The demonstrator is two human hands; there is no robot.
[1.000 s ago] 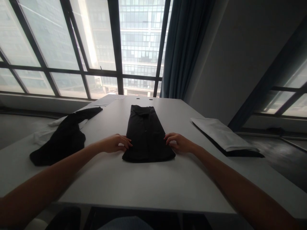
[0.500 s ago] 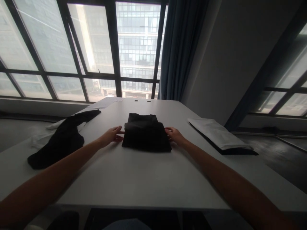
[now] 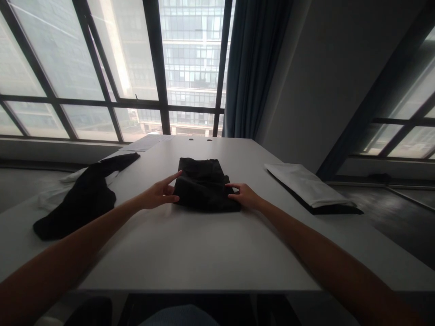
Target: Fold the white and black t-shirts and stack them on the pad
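Observation:
A folded black cloth (image 3: pixel 204 185) lies flat on the white table (image 3: pixel 197 253), in front of me. At its left edge is my left hand (image 3: pixel 158 192), with index finger and thumb spread apart, the fingertips touching the cloth. My right hand (image 3: pixel 246 195) rests at the cloth's right edge, its index finger and thumb apart on the fabric. Neither hand visibly grips the cloth; some fingertips are hard to make out against the black.
A crumpled black cloth (image 3: pixel 84 197) lies at the left over some white fabric (image 3: pixel 50 197). On the right sits a folded white cloth (image 3: pixel 306 183) on a black one. Papers (image 3: pixel 146 142) lie at the far left edge, near the windows.
The fingers of both hands have spread and shifted onto the cloth's sides. The cloth's top fold looks rearranged, its upper layer now reaching nearer the front. The view has tilted slightly.

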